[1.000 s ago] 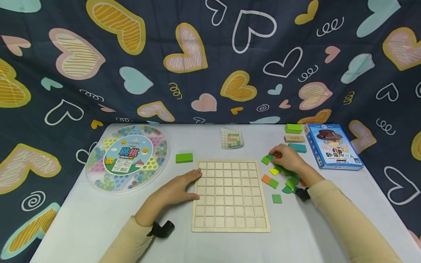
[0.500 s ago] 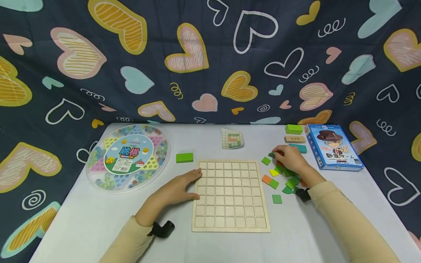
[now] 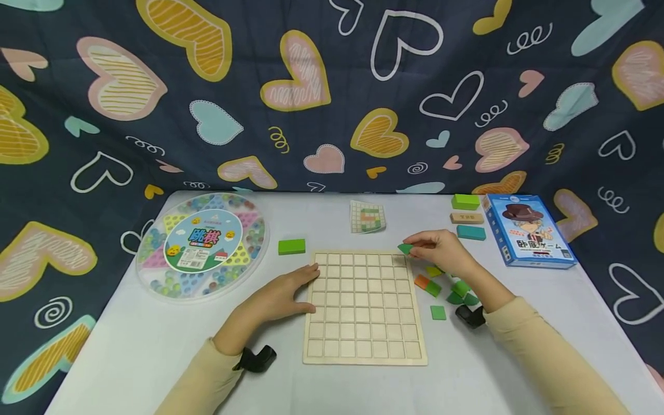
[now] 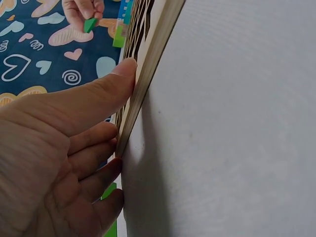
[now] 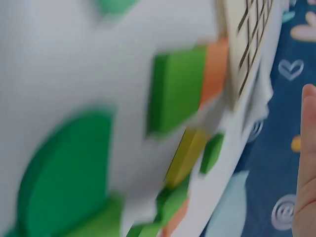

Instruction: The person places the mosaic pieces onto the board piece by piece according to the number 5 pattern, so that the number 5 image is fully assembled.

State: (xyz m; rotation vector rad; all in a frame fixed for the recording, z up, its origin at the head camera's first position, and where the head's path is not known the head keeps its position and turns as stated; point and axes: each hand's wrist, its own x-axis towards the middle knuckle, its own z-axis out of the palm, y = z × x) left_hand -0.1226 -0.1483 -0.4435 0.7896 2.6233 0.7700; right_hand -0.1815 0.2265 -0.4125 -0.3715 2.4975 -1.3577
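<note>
My left hand (image 3: 282, 297) rests at the left edge of a pale wooden grid board (image 3: 361, 314), thumb and fingertips apart along its frame. In the left wrist view the thumb (image 4: 106, 94) touches the board's side (image 4: 153, 64). My right hand (image 3: 443, 251) pinches a small dark green piece (image 3: 405, 248) between thumb and fingers, over the board's upper right corner. The held piece (image 4: 89, 24) also shows in the left wrist view. Below the right hand lie several loose flat pieces, green, yellow and orange, among them a green square (image 3: 438, 313). The grid cells hold no pieces.
A round marble-game box (image 3: 202, 245) lies at the left, beside a green block (image 3: 291, 246). Behind the board lies a small pattern card (image 3: 368, 217). At the back right are a green block (image 3: 465, 202), a wooden block (image 3: 466, 218), a teal block (image 3: 471, 232) and a blue box (image 3: 529, 230).
My right hand has lifted the dark green piece from the scattered pieces and carried it left to the board's upper right corner. My left hand has stayed at the board's edge.
</note>
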